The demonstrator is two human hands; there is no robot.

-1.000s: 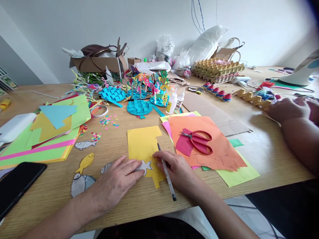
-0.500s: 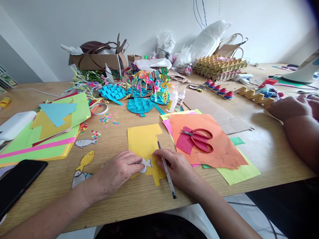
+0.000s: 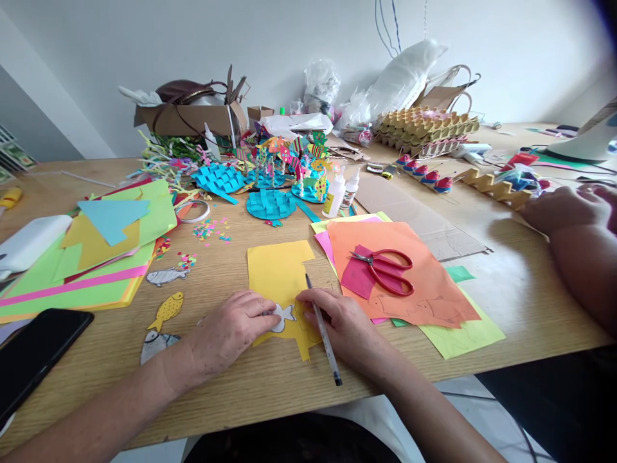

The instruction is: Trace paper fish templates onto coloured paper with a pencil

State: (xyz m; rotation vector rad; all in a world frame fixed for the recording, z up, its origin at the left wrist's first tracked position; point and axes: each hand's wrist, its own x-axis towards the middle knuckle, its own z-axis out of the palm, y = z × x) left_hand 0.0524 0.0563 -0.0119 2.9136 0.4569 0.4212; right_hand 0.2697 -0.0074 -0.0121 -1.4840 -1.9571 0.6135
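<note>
My left hand point(image 3: 230, 328) lies on the table with its fingers pressing a small white fish cut-out point(image 3: 283, 316) flat onto a yellow sheet of paper point(image 3: 277, 273). My right hand point(image 3: 340, 323) is closed round a pen point(image 3: 322, 334), its tip down on the yellow sheet right beside the cut-out. Red scissors point(image 3: 385, 270) lie on an orange sheet point(image 3: 424, 283) to the right of my hands.
Paper fish point(image 3: 166, 310) lie left of my hand, near a black phone point(image 3: 33, 354) and a stack of coloured paper point(image 3: 96, 251). Blue paper crafts point(image 3: 270, 204), glue bottles point(image 3: 333, 195), egg cartons point(image 3: 424, 128) and boxes crowd the back. Another person's hand point(image 3: 563, 209) rests at the right.
My left hand slid a little up and right over the fish cut-out, with its fingers drawn in. The pen hand stays almost in the same place.
</note>
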